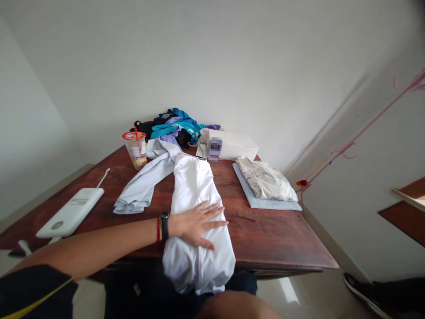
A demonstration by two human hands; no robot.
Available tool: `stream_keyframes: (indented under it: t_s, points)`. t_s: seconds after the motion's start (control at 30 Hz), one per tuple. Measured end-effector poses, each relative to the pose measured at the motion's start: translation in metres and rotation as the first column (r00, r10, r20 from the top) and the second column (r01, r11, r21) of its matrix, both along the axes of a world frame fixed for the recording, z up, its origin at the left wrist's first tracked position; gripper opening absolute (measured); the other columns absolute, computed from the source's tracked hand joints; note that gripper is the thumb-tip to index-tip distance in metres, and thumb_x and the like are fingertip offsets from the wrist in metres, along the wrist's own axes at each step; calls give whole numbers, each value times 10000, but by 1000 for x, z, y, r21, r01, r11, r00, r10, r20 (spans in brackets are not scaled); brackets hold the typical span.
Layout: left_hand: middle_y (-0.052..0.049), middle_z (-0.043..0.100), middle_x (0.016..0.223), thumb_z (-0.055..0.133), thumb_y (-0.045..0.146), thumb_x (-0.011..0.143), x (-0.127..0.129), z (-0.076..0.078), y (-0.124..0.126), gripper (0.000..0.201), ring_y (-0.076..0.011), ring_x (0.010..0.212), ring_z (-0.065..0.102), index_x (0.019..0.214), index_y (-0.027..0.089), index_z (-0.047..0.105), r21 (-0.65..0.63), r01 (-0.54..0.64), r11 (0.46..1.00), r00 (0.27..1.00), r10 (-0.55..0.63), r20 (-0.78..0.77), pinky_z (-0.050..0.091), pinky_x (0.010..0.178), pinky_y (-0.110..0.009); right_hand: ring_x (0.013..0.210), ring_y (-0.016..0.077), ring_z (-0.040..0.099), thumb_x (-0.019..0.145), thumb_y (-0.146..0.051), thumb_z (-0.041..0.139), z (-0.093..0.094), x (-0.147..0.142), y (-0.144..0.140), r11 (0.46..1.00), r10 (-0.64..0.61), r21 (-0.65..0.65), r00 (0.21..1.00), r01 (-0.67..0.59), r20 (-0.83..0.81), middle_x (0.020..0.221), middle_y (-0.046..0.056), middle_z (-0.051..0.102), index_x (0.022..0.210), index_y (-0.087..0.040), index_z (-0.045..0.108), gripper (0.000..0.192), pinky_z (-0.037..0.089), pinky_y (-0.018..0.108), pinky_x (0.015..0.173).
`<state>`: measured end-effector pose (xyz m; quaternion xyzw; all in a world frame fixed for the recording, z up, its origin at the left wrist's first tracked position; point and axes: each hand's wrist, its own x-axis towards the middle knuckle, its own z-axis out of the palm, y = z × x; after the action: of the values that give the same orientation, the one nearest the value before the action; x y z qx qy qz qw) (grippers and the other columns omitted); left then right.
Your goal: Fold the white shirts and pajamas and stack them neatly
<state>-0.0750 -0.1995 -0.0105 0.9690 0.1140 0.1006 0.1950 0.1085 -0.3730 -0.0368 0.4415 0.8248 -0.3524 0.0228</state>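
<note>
A white garment [195, 186], folded into a long strip with a seam along it, lies across the table and hangs over the front edge. My left hand [198, 223] rests flat on it, fingers spread, with a dark watch band and red string at the wrist. At the bottom of the view, below the hanging end of the garment, part of my right hand or forearm [244, 305] shows. Its fingers are hidden. Beside the white garment on the left lies a light grey long-sleeved garment [146, 177], partly bunched.
On the wooden table [265, 239] are a power bank [75, 210] with a short cable, a plastic cup [136, 150] with a straw, a clothes heap [179, 124], a white box [234, 144] and folded clothes [268, 181]. A pink rack [365, 126] leans at right; a shoe [361, 292] shows below.
</note>
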Motion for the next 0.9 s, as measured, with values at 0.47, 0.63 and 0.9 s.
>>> stream_keyframes:
  t_s: [0.47, 0.63, 0.9]
  points:
    - [-156, 94, 1733, 592, 703, 918, -18, 7, -28, 859, -466, 1562, 167, 1636, 318, 319, 40, 6, 999, 997, -3, -77, 148, 1228, -694, 1575, 372, 222, 1057, -427, 488, 38, -3, 235, 767, 71, 641, 997, -27, -43, 1689, 167, 307, 1545, -181, 466, 547, 286, 610, 1229]
    - [-144, 188, 1720, 628, 605, 929, -32, 5, -46, 800, -442, 1565, 187, 1611, 276, 369, 15, -7, 1000, 999, 7, -32, 198, 1224, -691, 1589, 370, 167, 1081, -479, 420, 29, -35, 307, 757, 83, 646, 995, -98, 54, 1724, 141, 218, 1566, -209, 435, 555, 231, 641, 1230]
    - [-94, 358, 1665, 493, 275, 1028, -34, 18, -40, 490, -367, 1538, 313, 1514, 216, 517, 131, 133, 982, 991, -133, -14, 361, 1213, -583, 1180, 265, 627, 1045, -402, 550, 48, -24, 385, 672, -95, 725, 989, 150, -117, 1201, 137, 706, 1240, -163, 681, 336, 455, 380, 1036]
